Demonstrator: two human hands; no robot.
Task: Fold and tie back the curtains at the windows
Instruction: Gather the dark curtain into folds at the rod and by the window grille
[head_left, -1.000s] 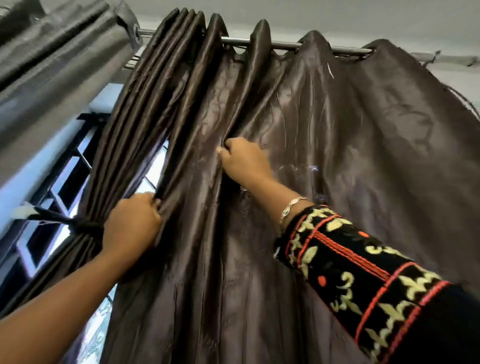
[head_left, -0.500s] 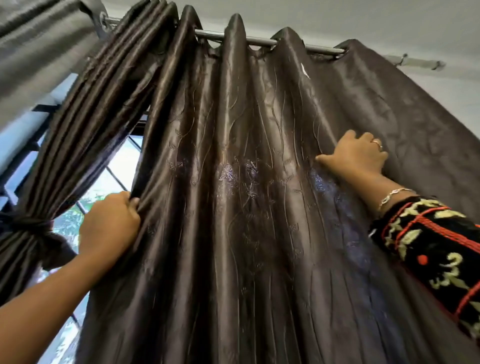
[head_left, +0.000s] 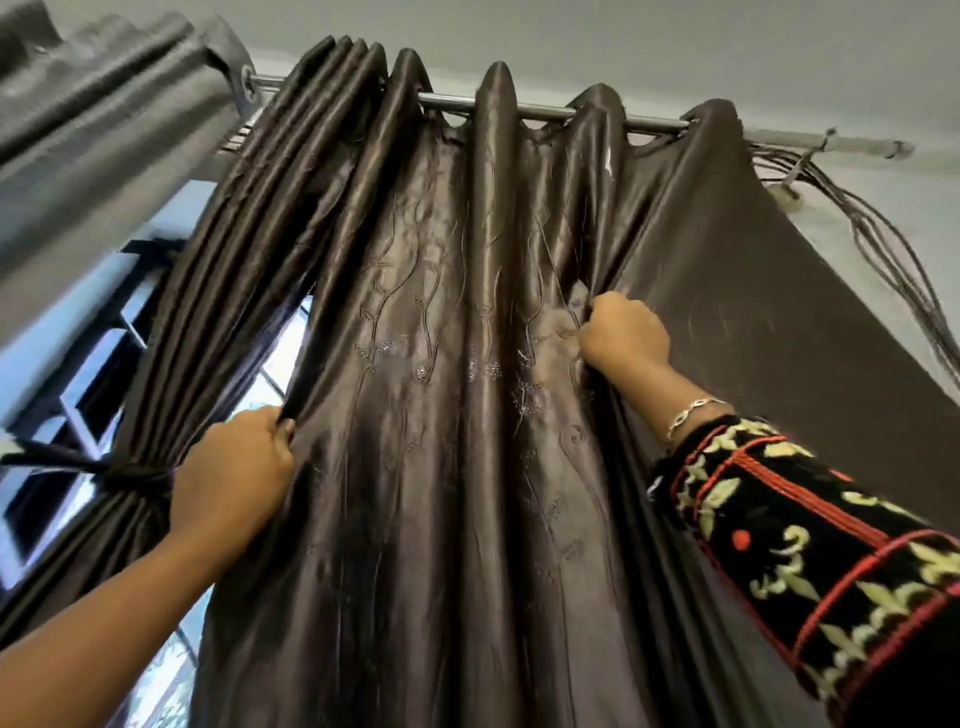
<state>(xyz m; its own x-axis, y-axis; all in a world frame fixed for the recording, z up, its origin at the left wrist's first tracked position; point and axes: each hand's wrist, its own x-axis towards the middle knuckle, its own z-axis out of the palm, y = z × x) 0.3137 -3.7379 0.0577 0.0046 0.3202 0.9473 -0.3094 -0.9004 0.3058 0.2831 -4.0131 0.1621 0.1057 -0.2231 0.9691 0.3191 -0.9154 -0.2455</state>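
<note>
View is angled upward; a pale ceiling (head_left: 675, 41) and a light wall (head_left: 883, 187) are seen behind everything. A metal rod (head_left: 550, 111) is run across just below the ceiling, and the dark brown curtain (head_left: 441, 389) is hung from it in several standing pleats, filling the middle of the view. The curtain's left edge fold is grasped by the left hand (head_left: 234, 478), fingers curled round it. A fold nearer the right side is clenched in the right hand (head_left: 623, 332), higher up; a bracelet (head_left: 691, 410) and a patterned black sleeve (head_left: 831, 545) are noted on that arm. Left of the held edge, a second brown panel (head_left: 218, 270) is gathered tight and bound by a dark tie (head_left: 135, 473), just beside the left hand. Between the 2 brown panels a narrow gap is left, through which a barred window (head_left: 78, 384) and daylight are seen. A grey curtain (head_left: 104, 130) is bunched at the upper left, at the rod's end. The brown curtain's right edge is spread flat toward the wall; beyond it loose dark cords (head_left: 883, 249) are hung from the rod, with bare wall around them.
</note>
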